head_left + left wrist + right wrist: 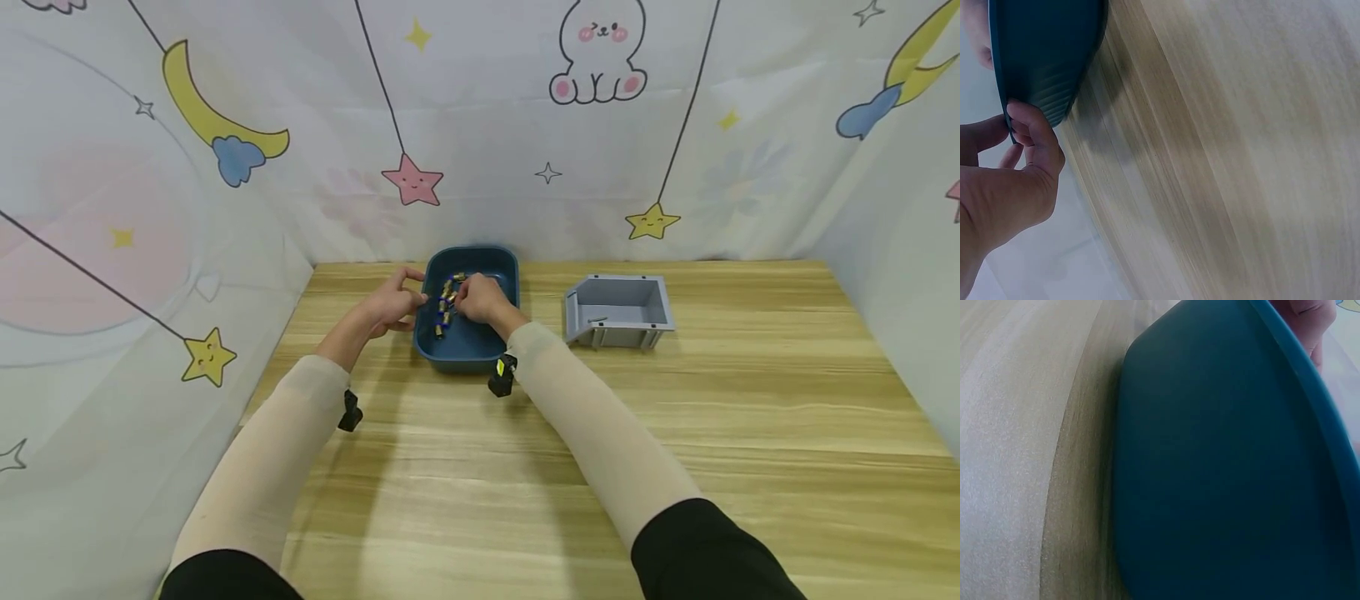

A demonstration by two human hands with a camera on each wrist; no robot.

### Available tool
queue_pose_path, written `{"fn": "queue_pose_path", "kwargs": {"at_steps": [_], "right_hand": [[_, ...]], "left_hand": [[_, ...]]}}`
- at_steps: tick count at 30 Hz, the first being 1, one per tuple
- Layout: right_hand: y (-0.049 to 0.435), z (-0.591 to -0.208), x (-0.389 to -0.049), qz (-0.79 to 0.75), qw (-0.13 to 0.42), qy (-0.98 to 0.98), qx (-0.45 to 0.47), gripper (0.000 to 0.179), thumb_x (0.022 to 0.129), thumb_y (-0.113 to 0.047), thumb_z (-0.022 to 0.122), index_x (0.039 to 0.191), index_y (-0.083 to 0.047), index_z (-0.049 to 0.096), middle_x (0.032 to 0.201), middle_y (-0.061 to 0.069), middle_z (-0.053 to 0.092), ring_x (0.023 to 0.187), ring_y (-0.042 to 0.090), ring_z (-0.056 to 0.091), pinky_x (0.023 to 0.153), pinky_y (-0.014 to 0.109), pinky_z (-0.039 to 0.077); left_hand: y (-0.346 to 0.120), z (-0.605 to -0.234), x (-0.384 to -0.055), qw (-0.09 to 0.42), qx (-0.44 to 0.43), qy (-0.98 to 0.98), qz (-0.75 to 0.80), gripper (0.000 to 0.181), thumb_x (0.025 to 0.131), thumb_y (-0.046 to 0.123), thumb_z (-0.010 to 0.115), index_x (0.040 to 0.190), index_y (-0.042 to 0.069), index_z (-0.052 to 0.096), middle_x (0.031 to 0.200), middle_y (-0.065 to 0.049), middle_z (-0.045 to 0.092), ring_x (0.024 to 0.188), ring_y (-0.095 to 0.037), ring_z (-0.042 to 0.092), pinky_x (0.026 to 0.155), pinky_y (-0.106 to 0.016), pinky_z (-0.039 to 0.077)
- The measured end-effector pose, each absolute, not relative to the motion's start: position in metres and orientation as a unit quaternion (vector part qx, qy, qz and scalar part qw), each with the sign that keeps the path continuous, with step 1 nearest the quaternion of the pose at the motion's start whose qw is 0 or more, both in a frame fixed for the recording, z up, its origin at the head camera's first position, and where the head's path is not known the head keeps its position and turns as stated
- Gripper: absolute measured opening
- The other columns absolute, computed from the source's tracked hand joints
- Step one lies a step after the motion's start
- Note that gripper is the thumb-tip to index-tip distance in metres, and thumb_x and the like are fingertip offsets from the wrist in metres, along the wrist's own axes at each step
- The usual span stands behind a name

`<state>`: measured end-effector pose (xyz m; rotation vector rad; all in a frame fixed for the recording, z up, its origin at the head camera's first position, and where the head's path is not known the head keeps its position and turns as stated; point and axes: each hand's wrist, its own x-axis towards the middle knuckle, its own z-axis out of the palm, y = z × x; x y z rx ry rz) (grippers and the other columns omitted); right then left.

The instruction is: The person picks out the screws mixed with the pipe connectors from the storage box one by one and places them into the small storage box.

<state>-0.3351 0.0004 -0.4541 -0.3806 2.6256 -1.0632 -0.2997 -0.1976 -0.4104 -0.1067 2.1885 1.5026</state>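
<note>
- With the right hand (483, 298), reaching down into the blue tub (472, 343); fingertips hidden, so cannot tell whether grasping anything.
- With the left hand (393, 302), pinching the tub's left rim.
- Inside the tub, just left of the right fingers and nearer to them: blue-banded brass fittings (443, 307), strung roughly near to far.
- Farther right, apart on the bench (450, 467): a grey bin (626, 337).

blue bin (465, 365): upright | gold-and-blue pieces (443, 306): inside, left half
</note>
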Motion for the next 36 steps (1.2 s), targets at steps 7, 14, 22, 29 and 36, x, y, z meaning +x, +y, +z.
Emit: {"fn": "queue_pose_path", "kwargs": {"at_steps": [7, 14, 22, 29, 36], "right_hand": [[-0.0007, -0.4547, -0.3370, -0.356, 0.150, 0.911, -0.147, 0.026, 0.095, -0.014, 0.061, 0.069, -0.013, 0.063, 0.069, 0.000, 0.060, 0.067, 0.018, 0.053, 0.065, 0.031, 0.042], [0.0001, -0.4534, -0.3366, -0.365, 0.152, 0.908, -0.141, 0.025, 0.095, -0.015, 0.062, 0.070, -0.012, 0.065, 0.071, 0.001, 0.060, 0.066, 0.018, 0.053, 0.063, 0.030, 0.042], [0.0012, -0.4531, -0.3361, -0.364, 0.149, 0.908, -0.143, 0.021, 0.096, -0.016, 0.062, 0.077, -0.011, 0.070, 0.079, 0.004, 0.065, 0.070, 0.019, 0.055, 0.064, 0.030, 0.043], [0.0022, -0.4521, -0.3357, -0.372, 0.143, 0.906, -0.142, 0.017, 0.096, -0.015, 0.062, 0.085, -0.011, 0.073, 0.091, 0.003, 0.068, 0.076, 0.019, 0.058, 0.068, 0.031, 0.047], [0.0018, -0.4529, -0.3352, -0.377, 0.142, 0.904, -0.143, 0.013, 0.095, -0.017, 0.064, 0.088, -0.011, 0.073, 0.092, 0.003, 0.068, 0.078, 0.019, 0.059, 0.067, 0.029, 0.047]], "left_hand": [[-0.1988, -0.4106, -0.2993, 0.240, -0.040, 0.798, 0.552, 0.047, 0.105, 0.015, 0.047, 0.147, 0.023, 0.027, 0.145, -0.018, 0.043, 0.117, -0.036, 0.050, 0.068, -0.036, 0.049], [-0.1984, -0.4100, -0.2995, 0.239, -0.042, 0.796, 0.555, 0.047, 0.105, 0.015, 0.047, 0.147, 0.022, 0.027, 0.141, -0.018, 0.047, 0.115, -0.037, 0.053, 0.068, -0.036, 0.049], [-0.1978, -0.4106, -0.3002, 0.242, -0.046, 0.795, 0.554, 0.047, 0.106, 0.015, 0.046, 0.148, 0.023, 0.027, 0.139, -0.020, 0.048, 0.116, -0.037, 0.054, 0.069, -0.037, 0.049], [-0.1964, -0.4098, -0.3005, 0.241, -0.043, 0.796, 0.553, 0.047, 0.105, 0.015, 0.046, 0.148, 0.021, 0.027, 0.141, -0.020, 0.044, 0.115, -0.037, 0.052, 0.072, -0.037, 0.049], [-0.1954, -0.4094, -0.2989, 0.242, -0.044, 0.796, 0.553, 0.048, 0.106, 0.014, 0.045, 0.149, 0.020, 0.026, 0.140, -0.021, 0.044, 0.111, -0.035, 0.052, 0.073, -0.037, 0.049]]}}
